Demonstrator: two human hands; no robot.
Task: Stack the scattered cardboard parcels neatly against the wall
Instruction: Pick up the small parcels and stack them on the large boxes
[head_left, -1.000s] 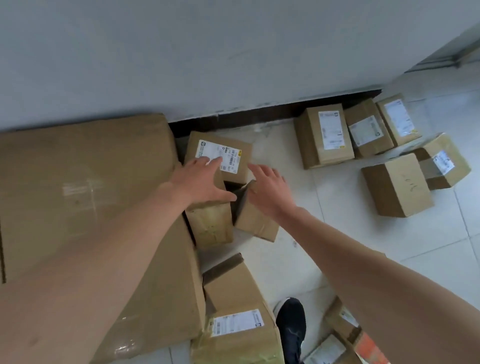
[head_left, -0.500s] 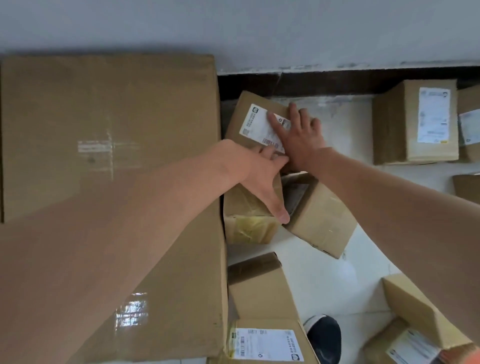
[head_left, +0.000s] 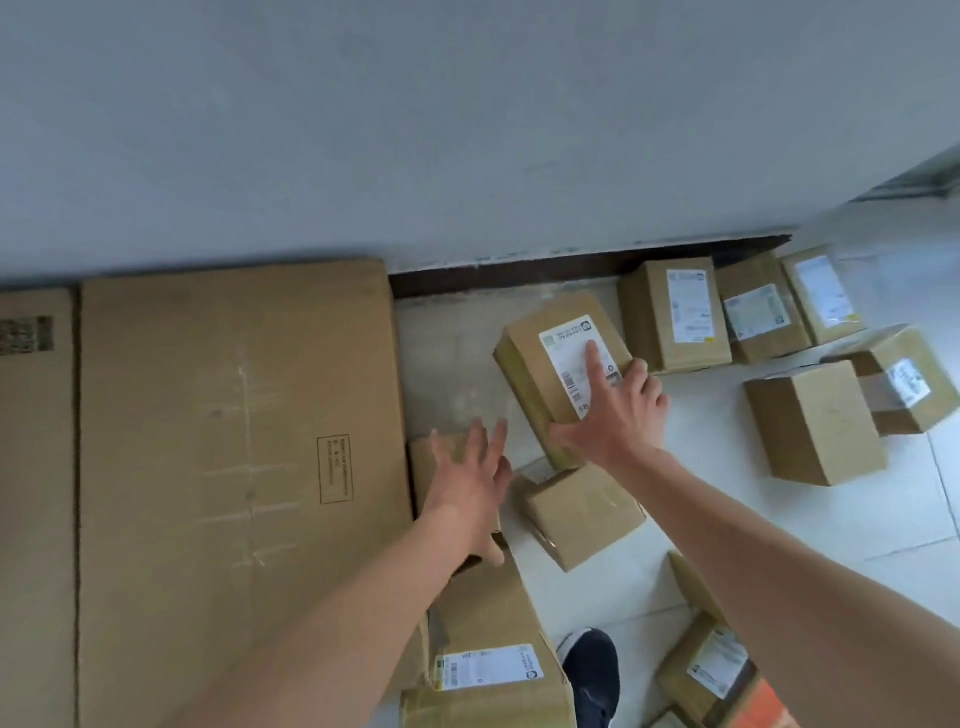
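Observation:
A long cardboard parcel with a white label (head_left: 556, 358) lies tilted near the dark skirting of the grey wall (head_left: 467, 130). My right hand (head_left: 615, 415) grips it, thumb around its near end and forefinger stretched across the label. My left hand (head_left: 467, 480) hovers open with fingers spread over a small brown box (head_left: 423, 465) beside the big flat carton (head_left: 234, 441). Another small box (head_left: 584, 514) sits askew just below the right hand.
Three labelled parcels (head_left: 675, 317) stand in a row along the wall at right, with two more boxes (head_left: 815, 421) in front of them. A labelled parcel (head_left: 488, 649), my dark shoe (head_left: 592, 670) and further parcels (head_left: 711, 670) crowd the near floor.
The labelled parcel has swung right, away from the big carton, in my right hand. My left hand has come off it and now hangs open over the small box.

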